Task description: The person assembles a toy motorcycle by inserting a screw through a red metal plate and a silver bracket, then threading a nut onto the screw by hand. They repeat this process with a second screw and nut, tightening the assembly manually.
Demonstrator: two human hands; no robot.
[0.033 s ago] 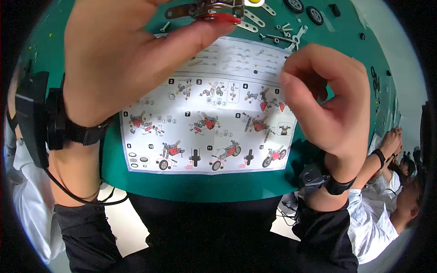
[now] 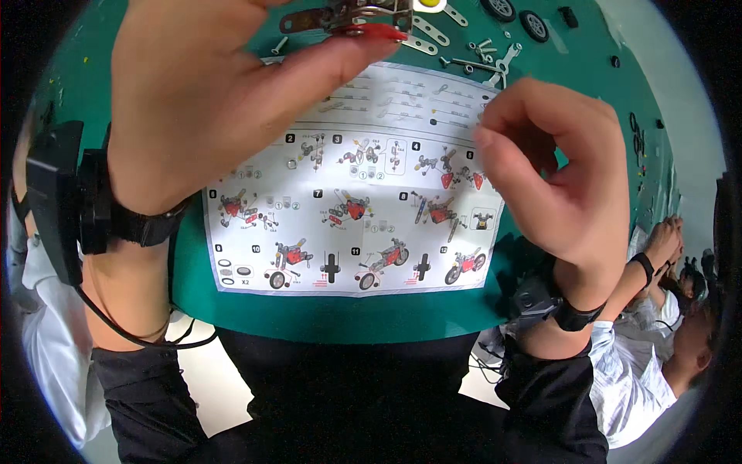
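Note:
At the top of the view my left hand (image 2: 193, 100) is closed on a model assembly (image 2: 371, 17) of metal parts with a red piece, its upper part cut off by the picture's edge. The thumb presses along the red piece. My right hand (image 2: 576, 178) hovers over the right edge of a printed instruction sheet (image 2: 363, 232), with thumb and forefinger curled together into a ring. Whether something small sits between those fingertips cannot be seen. The sheet shows building steps of a motorcycle and lies flat below both hands.
Beyond the sheet on the green table (image 2: 348, 319) lie perforated metal strips (image 2: 430, 32), small bolts (image 2: 485, 49), a spanner-like metal piece (image 2: 508, 60) and a lone screw (image 2: 280, 45). Two black wheels (image 2: 535, 26) rest farther back. Another person's hands (image 2: 663, 241) are at the right.

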